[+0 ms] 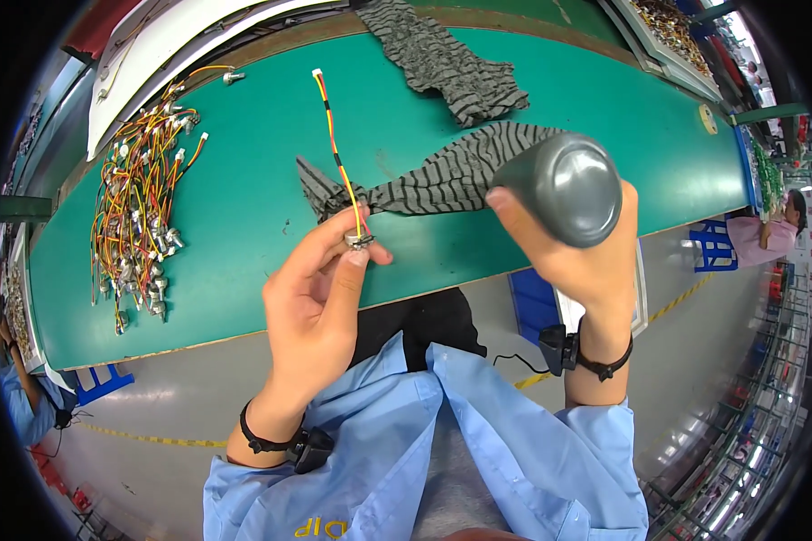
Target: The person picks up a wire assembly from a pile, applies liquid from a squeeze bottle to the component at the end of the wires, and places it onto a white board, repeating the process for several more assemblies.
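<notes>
My left hand [320, 298] pinches a small metal potentiometer [355, 241] between thumb and fingertips, above the near edge of the green table. From it a yellow, red and black wire lead [334, 149] rises to a white plug at its far end. My right hand [586, 261] is wrapped round a dark grey cylinder [582, 189] with a rounded end facing up; its lower part is hidden, so its kind does not show. Behind both hands lies a grey cloth with black stripes [456, 176], partly covered by the cylinder.
A heap of wired potentiometers [140, 207] lies on the left of the green table [262, 117]. Another striped cloth [451, 68] is at the far side. Blue stools [713, 245] stand on the floor. A person in pink [762, 239] sits at far right, another person at far left.
</notes>
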The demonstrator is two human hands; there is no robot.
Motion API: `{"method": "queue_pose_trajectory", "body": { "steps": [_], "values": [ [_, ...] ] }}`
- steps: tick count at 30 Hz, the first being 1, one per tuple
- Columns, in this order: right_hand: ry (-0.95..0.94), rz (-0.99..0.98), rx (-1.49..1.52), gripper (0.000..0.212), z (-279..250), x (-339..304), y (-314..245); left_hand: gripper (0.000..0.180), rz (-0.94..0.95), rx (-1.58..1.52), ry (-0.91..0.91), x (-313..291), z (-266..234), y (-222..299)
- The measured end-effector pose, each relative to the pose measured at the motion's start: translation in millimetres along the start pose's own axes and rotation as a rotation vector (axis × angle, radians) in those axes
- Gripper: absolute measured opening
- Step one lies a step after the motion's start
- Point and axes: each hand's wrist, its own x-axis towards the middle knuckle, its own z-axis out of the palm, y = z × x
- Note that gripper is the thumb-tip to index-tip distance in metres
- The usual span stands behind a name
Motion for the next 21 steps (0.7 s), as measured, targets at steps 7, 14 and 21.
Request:
{"method": "queue_pose_trajectory", "body": {
  "steps": [7, 14, 21],
  "values": [
    [0.220, 0.151, -0.004, 0.019, -29, -6, 37, 0.028, -0.042, 0.044, -0.025, 2, -2, 5],
    [0.511, 0.523, 1.658, 0.068, 6, -31, 54, 0.030, 0.257, 0.163, -0.053, -1, -13, 28],
    [0.497, 0.782, 2.094, 0.080, 38, -22, 14, 0.030, 0.255, 0.508, 0.053, 29, -68, 47]
  ]
}}
